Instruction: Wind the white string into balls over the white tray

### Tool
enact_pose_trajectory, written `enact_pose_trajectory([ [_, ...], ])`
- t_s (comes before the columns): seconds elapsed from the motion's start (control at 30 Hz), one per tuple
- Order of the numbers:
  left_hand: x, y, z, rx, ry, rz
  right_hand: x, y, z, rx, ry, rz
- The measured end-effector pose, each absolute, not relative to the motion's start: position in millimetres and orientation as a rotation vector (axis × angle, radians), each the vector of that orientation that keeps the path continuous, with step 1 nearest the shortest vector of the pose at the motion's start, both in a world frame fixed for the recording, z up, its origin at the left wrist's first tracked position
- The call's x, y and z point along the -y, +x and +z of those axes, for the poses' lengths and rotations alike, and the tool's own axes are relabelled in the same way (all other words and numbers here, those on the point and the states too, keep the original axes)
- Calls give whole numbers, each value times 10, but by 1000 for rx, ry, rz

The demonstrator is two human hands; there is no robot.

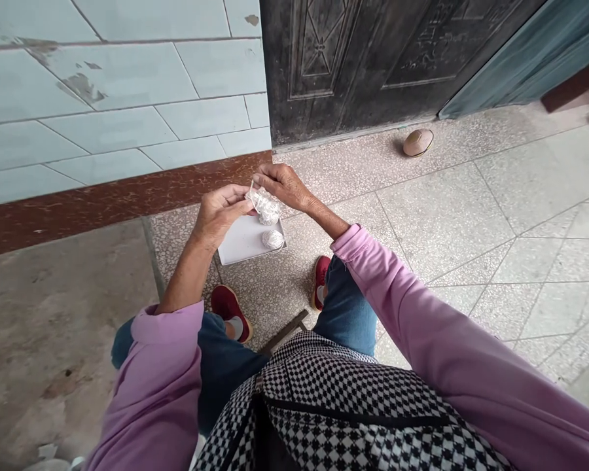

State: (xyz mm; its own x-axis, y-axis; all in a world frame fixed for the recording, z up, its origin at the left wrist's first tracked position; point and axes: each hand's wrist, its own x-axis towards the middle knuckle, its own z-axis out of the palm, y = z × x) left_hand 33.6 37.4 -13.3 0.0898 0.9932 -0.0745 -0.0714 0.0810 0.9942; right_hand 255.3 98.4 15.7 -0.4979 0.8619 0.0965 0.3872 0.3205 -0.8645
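Note:
White yarn (266, 208) in a loose bundle hangs from the fingers of my left hand (220, 212), which is closed on it. My right hand (285, 186) is just to the right and slightly higher, its thumb and fingers pinched on a strand of the same yarn. Below both hands, a shallow white box lid (240, 243) lies on the floor. A small wound ball of white yarn (273, 240) rests in its right part. The exact grip of the left fingertips is partly covered by the yarn.
A dark carved door (353, 59) and a tiled wall (127, 85) stand ahead. A worn brownish ball (418, 142) lies by the doorstep. Red shoes (230, 311) flank the lid, and a blue curtain (515, 59) hangs at upper right.

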Motion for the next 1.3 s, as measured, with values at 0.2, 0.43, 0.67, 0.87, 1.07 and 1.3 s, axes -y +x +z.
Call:
enact_pose_trajectory([
  [0.2,-487,285,-152,-1060,896,1354,-1080,2518,-28,2111,-1123,1087],
  [0.43,-581,244,-254,-1153,834,1507,-969,2364,-100,2196,-1102,1134],
  [0.67,-573,264,-279,-1256,862,1524,-856,2320,-71,2220,-1057,1234],
  [0.87,-561,242,-262,-1588,1085,1500,-771,2369,30,2133,-836,1251],
  [1.07,-412,374,-144,-1258,1088,1236,-1073,2642,178,1927,-1068,1174],
  [1.3,-493,391,-81,-1110,825,1413,-1073,2487,-114,1968,-981,1345],
])
